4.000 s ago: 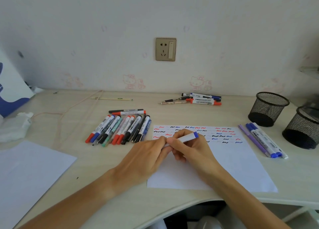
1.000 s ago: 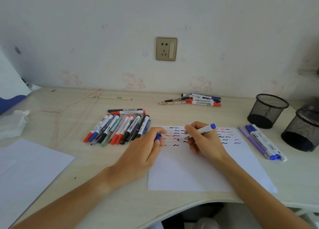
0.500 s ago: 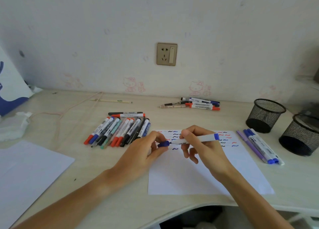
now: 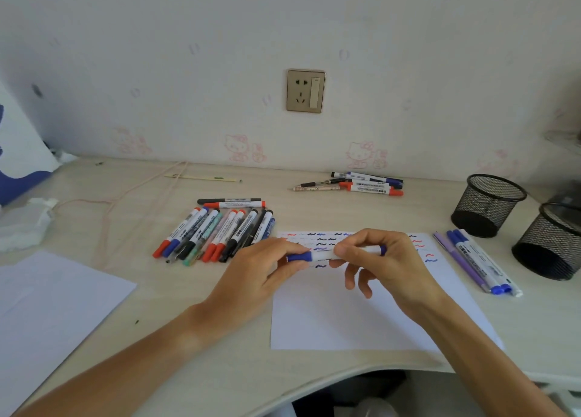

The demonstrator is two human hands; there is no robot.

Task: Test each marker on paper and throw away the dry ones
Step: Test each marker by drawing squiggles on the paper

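Both hands hold a blue marker level over the paper near the desk's front edge: left hand pinches its cap, right hand grips the barrel.

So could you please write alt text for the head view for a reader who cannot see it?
Two hands hold a blue-capped marker level above the test paper, the left hand pinching its cap end and the right hand gripping the barrel. A row of markers lies to the left on the desk.
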